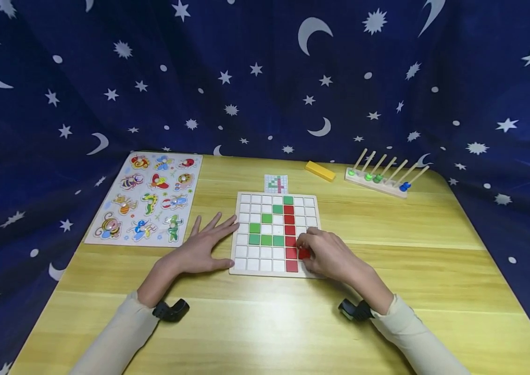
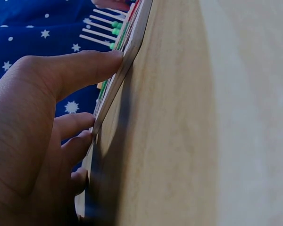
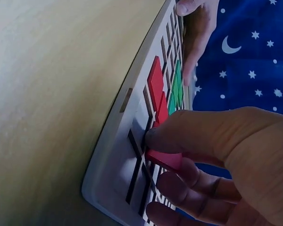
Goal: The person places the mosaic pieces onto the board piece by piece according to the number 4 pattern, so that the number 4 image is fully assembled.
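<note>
A square wooden grid board [image 1: 266, 264] lies on the table, its cells white apart from the coloured tiles. Green tiles [image 1: 266, 219] form a stepped diagonal with a row beneath it, and red tiles [image 1: 289, 230] run down one column. Between thumb and fingers, my right hand [image 1: 330, 255] pinches a red tile [image 3: 165, 159] over a cell just right of that column. My left hand [image 1: 199, 250] touches the board's left edge with spread fingers and thumb; the thumb [image 2: 92, 68] rests against the board's side in the left wrist view.
A small pattern card [image 1: 276, 184] lies behind the board. Farther back are a yellow block [image 1: 320, 171] and a peg stand [image 1: 377, 188] with green and blue beads. An insect puzzle board [image 1: 152, 244] is at the left. A starry blue cloth [image 1: 265, 125] hangs behind the table.
</note>
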The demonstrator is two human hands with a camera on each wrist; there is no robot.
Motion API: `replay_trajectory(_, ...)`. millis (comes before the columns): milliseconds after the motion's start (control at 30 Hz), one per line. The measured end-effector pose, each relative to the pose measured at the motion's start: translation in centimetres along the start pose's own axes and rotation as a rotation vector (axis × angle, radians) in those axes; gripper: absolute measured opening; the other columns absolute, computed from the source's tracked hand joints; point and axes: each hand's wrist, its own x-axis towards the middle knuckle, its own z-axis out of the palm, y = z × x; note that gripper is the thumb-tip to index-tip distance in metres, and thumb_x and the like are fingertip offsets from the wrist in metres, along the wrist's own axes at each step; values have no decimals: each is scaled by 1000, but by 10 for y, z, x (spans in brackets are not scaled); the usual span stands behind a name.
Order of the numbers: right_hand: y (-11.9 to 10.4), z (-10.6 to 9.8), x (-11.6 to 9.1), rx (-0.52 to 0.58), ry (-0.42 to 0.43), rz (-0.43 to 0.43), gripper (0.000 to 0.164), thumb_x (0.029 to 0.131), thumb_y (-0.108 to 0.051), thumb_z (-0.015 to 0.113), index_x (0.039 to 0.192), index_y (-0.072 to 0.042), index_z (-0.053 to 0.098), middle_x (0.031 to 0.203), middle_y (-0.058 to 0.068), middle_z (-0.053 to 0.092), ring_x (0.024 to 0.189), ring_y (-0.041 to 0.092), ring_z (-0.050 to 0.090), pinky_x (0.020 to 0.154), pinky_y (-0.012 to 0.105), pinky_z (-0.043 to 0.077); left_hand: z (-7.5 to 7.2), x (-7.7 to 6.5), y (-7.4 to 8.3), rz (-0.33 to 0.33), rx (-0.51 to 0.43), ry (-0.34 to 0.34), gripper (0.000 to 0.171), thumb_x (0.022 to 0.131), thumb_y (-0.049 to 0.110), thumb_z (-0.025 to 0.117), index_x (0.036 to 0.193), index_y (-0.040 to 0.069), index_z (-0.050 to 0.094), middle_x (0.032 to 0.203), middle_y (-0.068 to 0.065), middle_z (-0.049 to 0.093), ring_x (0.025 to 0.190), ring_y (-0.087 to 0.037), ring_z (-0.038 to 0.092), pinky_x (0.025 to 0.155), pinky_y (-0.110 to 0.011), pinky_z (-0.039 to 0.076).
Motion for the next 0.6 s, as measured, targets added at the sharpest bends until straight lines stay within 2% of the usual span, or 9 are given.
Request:
replay_trajectory(200,0,2,-4,-22,29,-20,28,74,-4,82,101,-9,76,87,-2,59,69,11,48,59,26,42,-1,0,1,1,-1,-7,90,85,57,70,159,24,30,166,5,17,153,-28,3,114,-62,-13)
replay_trajectory(400,2,5,-11,-39,92,-60,13,80,-8,80,90,-13,75,83,-5,61,69,9,52,59,27,46,-1,0,1,5,-4,-5,90,85,57,70,159,24,30,166,4,18,153,-28,3,114,-63,-12)
replay_trajectory(600,9,-2,-6,29,100,-63,10,84,-7,80,89,-13,75,81,-8,66,71,6,59,64,30,52,-1,0,0,1,-7,-2,90,85,57,70,159,24,30,166,5,17,153,-28,3,114,-62,-13)
